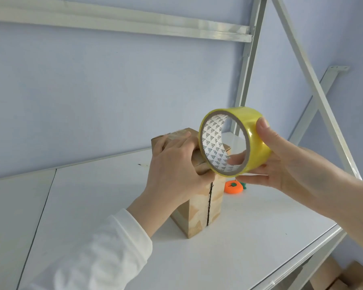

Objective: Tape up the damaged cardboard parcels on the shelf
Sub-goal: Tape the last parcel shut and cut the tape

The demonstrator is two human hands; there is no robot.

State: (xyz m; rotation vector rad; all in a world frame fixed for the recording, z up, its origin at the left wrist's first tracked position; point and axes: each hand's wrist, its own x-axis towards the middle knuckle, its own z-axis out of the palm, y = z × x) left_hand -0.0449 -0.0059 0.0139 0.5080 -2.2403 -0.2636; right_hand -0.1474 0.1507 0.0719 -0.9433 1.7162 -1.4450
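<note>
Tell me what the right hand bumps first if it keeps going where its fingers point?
The right hand, holding tape, would probably meet the box beside the left hand; depth unclear.

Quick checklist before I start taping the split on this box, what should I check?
1. Left hand steadying the cardboard box: ok.
2. Tape roll held in right hand: ok.
3. Split on the box's near face in view: ok.
4. Split edges pressed together: not ok, gap open.
5. Tape's free end peeled: cannot tell.
6. Cutter at hand: cannot tell; an orange object lies by the box.
</note>
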